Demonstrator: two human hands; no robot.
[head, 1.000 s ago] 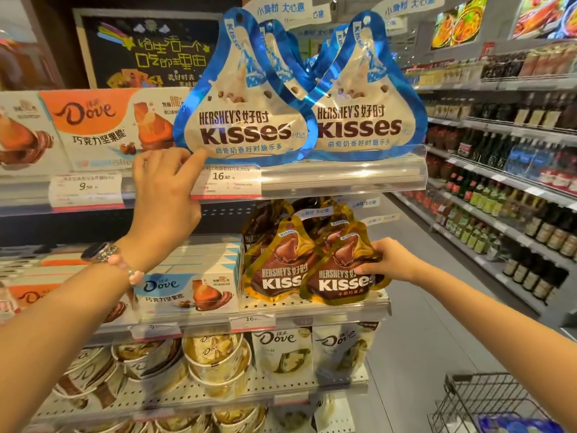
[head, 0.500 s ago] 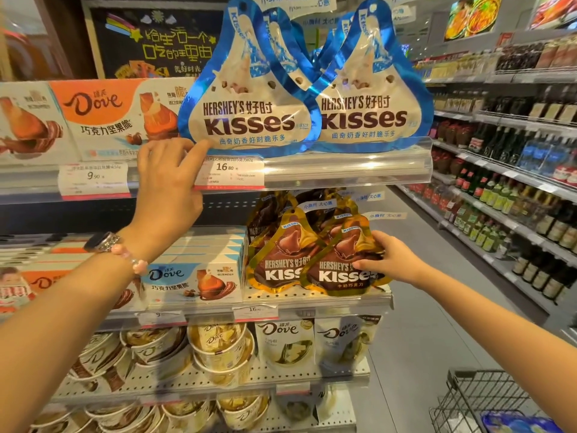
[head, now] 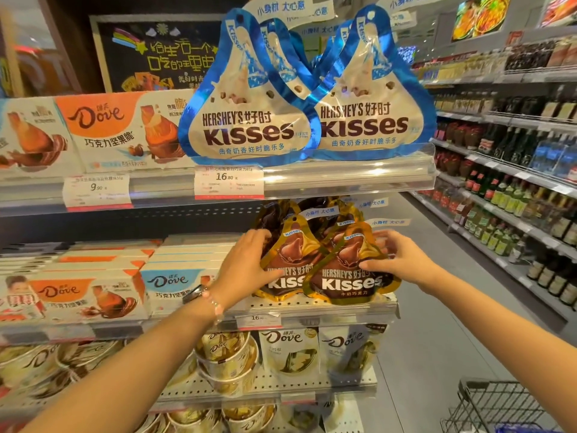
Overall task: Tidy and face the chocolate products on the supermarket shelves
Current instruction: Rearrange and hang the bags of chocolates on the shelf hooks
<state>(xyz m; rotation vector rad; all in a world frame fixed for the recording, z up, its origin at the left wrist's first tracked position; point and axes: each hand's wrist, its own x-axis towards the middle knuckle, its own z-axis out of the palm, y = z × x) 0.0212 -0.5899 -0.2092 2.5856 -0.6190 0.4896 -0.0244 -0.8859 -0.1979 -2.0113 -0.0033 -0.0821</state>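
Two gold-and-brown Hershey's Kisses bags stand at the front of the middle shelf [head: 312,310], with more of the same behind them. My left hand [head: 246,267] grips the left gold bag [head: 295,254] by its left edge. My right hand [head: 396,260] holds the right gold bag [head: 346,276] at its right edge, thumb across the front. On the top shelf [head: 343,176] two blue-and-white Kisses bags [head: 249,120] [head: 365,120] stand upright and face forward.
Dove boxes [head: 118,126] fill the top and middle shelves to the left. Dove tubs [head: 224,357] and pouches [head: 288,348] sit on the shelf below. A wire cart [head: 502,407] stands at lower right in the aisle, and bottle shelves [head: 515,189] line the right side.
My left hand has dropped from the top shelf's price strip to the left gold Kisses bag. My right hand stays on the right gold bag.
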